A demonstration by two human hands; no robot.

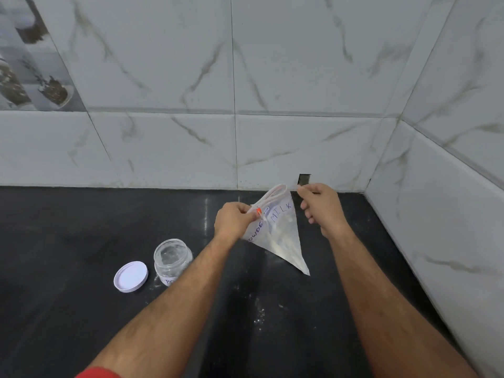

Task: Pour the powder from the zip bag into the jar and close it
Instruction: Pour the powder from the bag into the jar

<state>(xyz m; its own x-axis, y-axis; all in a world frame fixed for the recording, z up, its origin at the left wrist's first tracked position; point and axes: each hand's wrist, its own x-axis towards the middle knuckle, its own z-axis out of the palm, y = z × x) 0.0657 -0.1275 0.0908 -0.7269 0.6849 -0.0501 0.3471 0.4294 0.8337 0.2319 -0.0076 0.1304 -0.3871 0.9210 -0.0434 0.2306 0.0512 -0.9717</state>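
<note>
A red sleeve edge (98, 372) shows at the bottom of the view on the left arm. Both bare forearms reach forward over a black worktop (54, 241), dusted with a few white specks between the arms.

To the left of the left forearm lies a white lid (131, 276), inside up, just beside a clear jar (172, 259). The jar stands upright and open, and its label shows only the letters "PO", the rest hidden by the arm.

Further on, both hands hold a clear zip bag (278, 233) above the worktop, to the right of the jar. The left hand (231, 221) has its grip pinched shut on the bag's top edge by an orange slider tab. The right hand (321, 208) pinches the opposite end of the mouth between thumb and forefinger, its other fingers loose. The mouth gapes between the two grips. The bag hangs to a point, with pale powder inside. Handwriting on it reads "MILK" and part of "POWDER".

Behind, white marble-veined wall tiles (300, 77) meet in a corner at the right, with a small dark notch (304, 180) at the wall's foot.
</note>
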